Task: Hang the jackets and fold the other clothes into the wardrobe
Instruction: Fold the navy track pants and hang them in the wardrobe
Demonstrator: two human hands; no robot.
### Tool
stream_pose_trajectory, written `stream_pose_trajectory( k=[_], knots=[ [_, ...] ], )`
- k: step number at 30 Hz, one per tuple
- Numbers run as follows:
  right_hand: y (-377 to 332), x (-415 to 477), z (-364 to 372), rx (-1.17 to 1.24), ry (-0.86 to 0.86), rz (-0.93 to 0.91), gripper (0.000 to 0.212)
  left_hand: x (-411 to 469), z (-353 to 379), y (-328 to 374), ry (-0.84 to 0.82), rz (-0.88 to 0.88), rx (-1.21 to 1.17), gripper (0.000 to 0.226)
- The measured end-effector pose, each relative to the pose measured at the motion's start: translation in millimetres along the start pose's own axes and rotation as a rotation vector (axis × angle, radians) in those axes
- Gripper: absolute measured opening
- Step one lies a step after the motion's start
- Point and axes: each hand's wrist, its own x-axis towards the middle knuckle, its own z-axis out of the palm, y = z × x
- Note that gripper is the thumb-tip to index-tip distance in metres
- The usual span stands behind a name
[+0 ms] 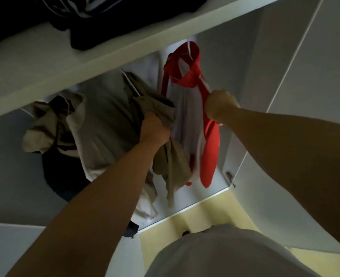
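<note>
Head view: inside the white wardrobe point(245, 62), the left hand point(155, 128) is clenched on a bunched olive-khaki fabric jacket point(171, 156). The right hand point(222, 106) is fisted on the edge of a red-and-white jacket point(210, 156) hung on a white hanger point(189, 49). A beige-and-dark garment point(51, 126) hangs at the left, and dark folded clothes point(89, 21) lie on the white shelf point(113, 60) above. Hanging appears well advanced. Whether any folding remains cannot be determined.

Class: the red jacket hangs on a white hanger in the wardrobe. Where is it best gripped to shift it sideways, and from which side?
Probably take the red jacket at its collar, round the white hanger, reaching in from the open front. The hanger is stiff there; the hanging edge that the right hand grips is loose cloth and would just swing.
</note>
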Motion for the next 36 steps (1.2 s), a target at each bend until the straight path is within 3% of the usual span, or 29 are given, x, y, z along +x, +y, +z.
stream_pose_trajectory(
  k=[3, 10, 15, 19, 21, 23, 24, 26, 27, 29, 31, 33, 36],
  knots=[
    [18.3, 6.8, -14.9, -0.001, -0.001, 0.013, 0.036, 4.8, 7.1, 18.2, 0.010, 0.033, 0.055, 0.057],
    [40.4, 21.8, -27.8, 0.012, -0.067, 0.033, 0.026, -1.5, 8.8, 55.0, 0.075, -0.067, -0.198, 0.033],
    [48.3, 32.0, -32.7, -0.138, -0.085, -0.040, 0.033, -4.2, 8.4, 60.7, -0.005, -0.014, -0.080, 0.047],
    [44.7, 35.9, -32.2, -0.284, -0.113, -0.076, 0.037, -6.4, 2.5, 48.0, -0.017, -0.114, -0.093, 0.053],
    [44.4, 36.5, -26.1, -0.296, -0.067, -0.038, 0.046, -4.6, -3.0, 42.2, -0.084, -0.200, -0.139, 0.041],
    [41.6, 34.0, -20.0, -0.343, 0.005, 0.019, 0.069, -2.1, -8.1, 35.2, -0.114, -0.260, -0.221, 0.008],
    [38.2, 31.7, -17.9, -0.369, 0.049, 0.025, 0.078, -1.1, -9.4, 30.8, -0.119, -0.276, -0.284, 0.005],
    [26.2, 25.1, -14.3, -0.385, 0.127, -0.035, 0.086, 0.5, -11.2, 22.0, -0.196, -0.292, -0.424, 0.022],
    [19.6, 21.5, -10.6, -0.373, 0.150, -0.087, 0.085, 0.3, -12.6, 16.6, -0.224, -0.276, -0.423, 0.045],
    [2.7, 16.7, 0.9, -0.266, 0.170, -0.205, 0.067, -3.2, -19.7, 0.6, -0.079, -0.206, -0.215, 0.058],
    [-19.0, 14.2, 14.1, -0.109, 0.146, -0.270, 0.053, -7.1, -26.6, -28.4, 0.253, -0.207, 0.066, 0.046],
    [-42.2, 10.0, 27.2, 0.011, 0.079, -0.308, 0.070, -19.0, -36.4, -62.0, 0.505, -0.336, 0.293, 0.059],
    [-69.4, 0.9, 43.5, 0.025, 0.001, -0.338, 0.098, -37.8, -49.0, -103.6, 0.423, -0.651, 0.248, 0.090]
  ],
)
